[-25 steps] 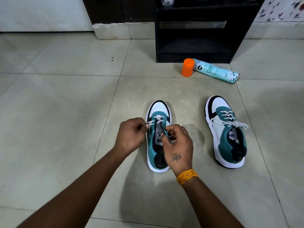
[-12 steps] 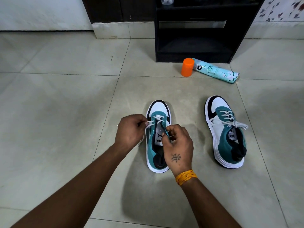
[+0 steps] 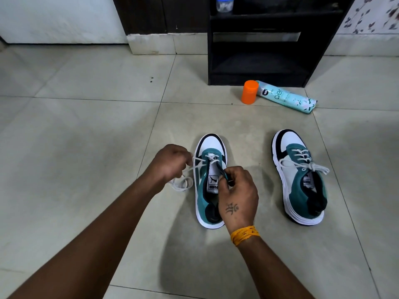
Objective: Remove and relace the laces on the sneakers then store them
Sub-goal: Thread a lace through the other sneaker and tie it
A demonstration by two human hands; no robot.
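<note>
Two teal, white and black sneakers stand on the tiled floor. The left sneaker (image 3: 207,190) is partly unlaced; its white lace (image 3: 183,182) hangs loose and coils on the floor at its left side. My left hand (image 3: 170,162) is closed on that lace just left of the shoe's eyelets. My right hand (image 3: 237,195) pinches the sneaker's right eyelet flap beside the tongue. The right sneaker (image 3: 300,180) stands apart to the right, fully laced and tied in a bow.
An orange cap (image 3: 250,92) and a teal spray can (image 3: 287,99) lie on the floor ahead. Behind them stands a black open shelf unit (image 3: 259,46) against the wall, with a small bottle (image 3: 224,3) on an upper shelf.
My left hand has pulled the lace out to the left and down, so more loose lace now lies coiled on the floor. My right hand stays on the shoe's flap.
</note>
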